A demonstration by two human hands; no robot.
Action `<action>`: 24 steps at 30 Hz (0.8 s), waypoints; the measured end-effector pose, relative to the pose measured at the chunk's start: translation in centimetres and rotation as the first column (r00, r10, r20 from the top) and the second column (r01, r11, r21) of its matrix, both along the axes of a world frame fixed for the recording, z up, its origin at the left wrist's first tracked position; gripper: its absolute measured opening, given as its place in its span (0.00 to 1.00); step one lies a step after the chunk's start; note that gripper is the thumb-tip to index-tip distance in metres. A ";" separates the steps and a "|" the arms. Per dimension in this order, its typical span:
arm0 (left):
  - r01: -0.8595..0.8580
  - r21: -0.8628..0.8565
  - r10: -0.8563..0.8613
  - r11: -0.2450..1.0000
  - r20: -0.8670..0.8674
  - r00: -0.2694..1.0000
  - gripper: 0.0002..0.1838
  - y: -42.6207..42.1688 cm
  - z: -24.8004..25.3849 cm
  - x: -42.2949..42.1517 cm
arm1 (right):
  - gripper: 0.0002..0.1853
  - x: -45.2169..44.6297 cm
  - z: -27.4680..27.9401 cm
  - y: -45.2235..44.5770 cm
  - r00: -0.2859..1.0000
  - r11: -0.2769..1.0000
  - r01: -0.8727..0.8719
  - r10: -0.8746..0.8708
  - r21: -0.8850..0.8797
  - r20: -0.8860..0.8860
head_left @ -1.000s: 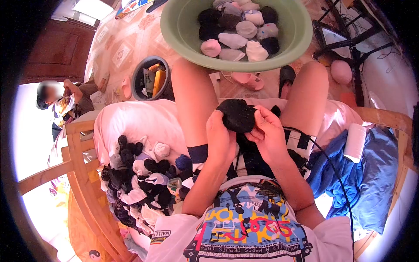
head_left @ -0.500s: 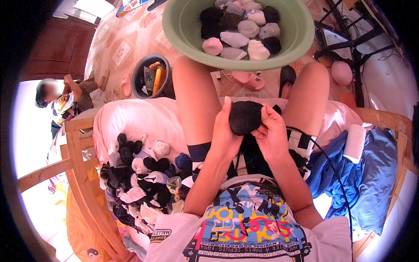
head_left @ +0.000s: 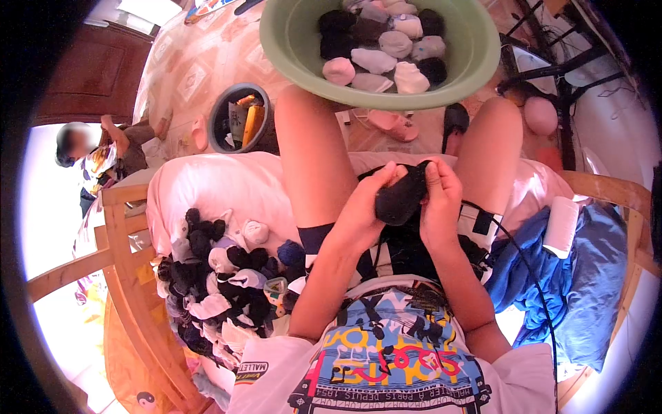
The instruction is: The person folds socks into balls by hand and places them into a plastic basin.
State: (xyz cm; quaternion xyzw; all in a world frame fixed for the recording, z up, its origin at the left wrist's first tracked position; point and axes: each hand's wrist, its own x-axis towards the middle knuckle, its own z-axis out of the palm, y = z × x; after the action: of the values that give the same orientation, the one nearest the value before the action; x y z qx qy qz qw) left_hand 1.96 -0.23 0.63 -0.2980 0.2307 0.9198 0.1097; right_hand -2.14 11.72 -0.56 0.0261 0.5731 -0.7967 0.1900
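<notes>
Both forearms angled inward over the lap, left hand [head_left: 376, 196] and right hand [head_left: 440, 200] close together, fingers bent.

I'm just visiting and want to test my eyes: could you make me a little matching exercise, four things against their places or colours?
Things:
1. Black sock
2. White roll
3. Yellow packet
4. Large basin

Places or colours:
A. Inside the grey bin
B. Green
C. Between the left hand and right hand
D. By the blue cloth

Right pairs: 1-C; 2-D; 3-A; 4-B
</notes>
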 end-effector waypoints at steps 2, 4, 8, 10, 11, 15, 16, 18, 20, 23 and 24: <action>0.181 -0.379 -0.263 0.908 -0.180 0.948 0.20 -0.3 -0.7 0.0 | 0.14 -0.4 -0.7 0.4 0.994 0.996 0.081 -0.078 0.046 -0.073; 0.178 -0.374 -0.258 0.910 -0.175 0.950 0.21 0.4 -0.4 -0.6 | 0.14 -1.2 -0.5 0.8 0.995 0.998 0.059 -0.058 0.009 -0.078; -0.099 -0.515 0.038 0.852 -0.129 0.991 0.20 1.1 0.0 -0.9 | 0.14 -1.7 0.4 1.1 0.964 0.986 0.145 -0.120 0.089 -0.239; -0.225 -0.690 0.066 0.688 -0.249 0.966 0.17 1.0 0.3 -0.9 | 0.12 -1.3 1.6 1.3 0.961 0.947 0.170 -0.098 0.273 -0.260; -0.260 -0.780 -0.004 0.570 -0.319 0.948 0.16 0.8 -0.1 -0.8 | 0.12 -1.1 1.9 1.3 0.960 0.947 0.173 -0.100 0.271 -0.262; -0.219 -0.788 -0.100 0.575 -0.333 0.938 0.20 2.0 2.2 -0.4 | 0.07 0.2 1.5 1.0 0.895 0.928 0.155 0.013 0.340 -0.445; -0.217 -0.790 -0.099 0.574 -0.330 0.939 0.20 1.9 2.1 -0.2 | 0.06 0.5 1.1 0.9 0.861 0.932 0.124 0.071 0.342 -0.504; -0.241 -0.244 0.192 0.939 -0.205 0.960 0.20 1.2 1.9 -0.3 | 0.06 0.6 0.9 0.6 0.883 0.940 0.091 0.077 0.329 -0.463; -0.236 -0.232 0.186 0.944 -0.217 0.958 0.19 1.0 2.2 -0.2 | 0.06 0.5 1.0 0.6 0.794 0.936 0.052 0.172 0.347 -0.583; -0.361 -0.340 0.218 0.868 -0.392 0.894 0.17 1.5 1.4 0.1 | 0.05 0.9 1.6 0.3 0.794 0.935 0.035 0.188 0.352 -0.579; -0.363 -0.341 0.219 0.867 -0.393 0.893 0.17 1.4 1.4 0.0 | 0.04 1.0 1.9 0.1 0.797 0.917 0.066 0.189 0.394 -0.573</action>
State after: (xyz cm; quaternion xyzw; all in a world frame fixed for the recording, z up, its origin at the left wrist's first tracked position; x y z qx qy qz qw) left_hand 1.96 1.16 2.01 -0.1818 0.3832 0.8950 -0.1381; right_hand -1.15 11.84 1.35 -0.2089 0.7524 -0.6245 0.0156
